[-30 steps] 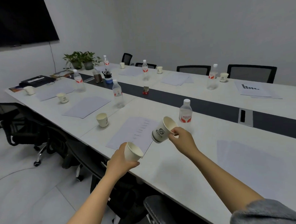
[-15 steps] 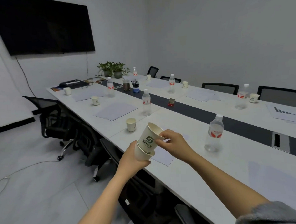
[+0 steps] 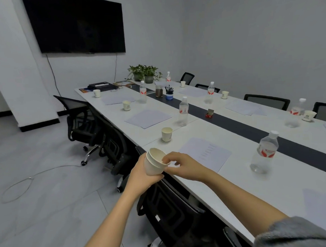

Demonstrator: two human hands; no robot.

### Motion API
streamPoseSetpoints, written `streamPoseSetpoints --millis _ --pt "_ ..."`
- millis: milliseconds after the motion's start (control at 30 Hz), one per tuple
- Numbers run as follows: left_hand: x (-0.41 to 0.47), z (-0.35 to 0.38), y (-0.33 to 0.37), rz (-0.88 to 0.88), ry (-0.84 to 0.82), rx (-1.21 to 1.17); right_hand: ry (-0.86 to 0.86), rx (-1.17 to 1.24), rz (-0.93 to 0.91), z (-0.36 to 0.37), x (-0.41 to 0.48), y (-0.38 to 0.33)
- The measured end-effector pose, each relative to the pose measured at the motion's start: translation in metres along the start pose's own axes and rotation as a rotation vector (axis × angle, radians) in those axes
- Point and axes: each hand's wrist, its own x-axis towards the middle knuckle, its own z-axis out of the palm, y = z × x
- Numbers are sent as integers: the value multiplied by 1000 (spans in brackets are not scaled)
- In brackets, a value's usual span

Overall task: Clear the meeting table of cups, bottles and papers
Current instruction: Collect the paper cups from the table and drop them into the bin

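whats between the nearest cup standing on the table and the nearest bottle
A sheet of paper lies flat between them, seen in the head view.

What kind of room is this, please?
Probably an office meeting room: a long table with chairs along it, a big wall screen, and papers, cups and bottles laid out.

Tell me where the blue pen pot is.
In the head view the blue pen pot stands on the dark centre strip far up the table, just right of a brown jar.
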Motion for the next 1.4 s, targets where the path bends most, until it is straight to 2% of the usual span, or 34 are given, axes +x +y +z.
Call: streamPoseSetpoints --millis 233,467,867,1033,1200,1400 --pt "12 -13 -32 -39 53 -68 -17 35 33 17 13 3" --pt "50 -21 -52 -79 119 -79 -32 31 200 20 55 46" --pt "206 -61 -91 -101 240 -29 40 94 375 16 216 140" --pt "265 -71 -102 -148 301 18 80 26 444 13 277 175" --pt "288 -78 -116 -224 318 37 96 -84 499 16 309 194" --pt "318 -90 -121 -264 288 64 90 -106 557 18 334 204"
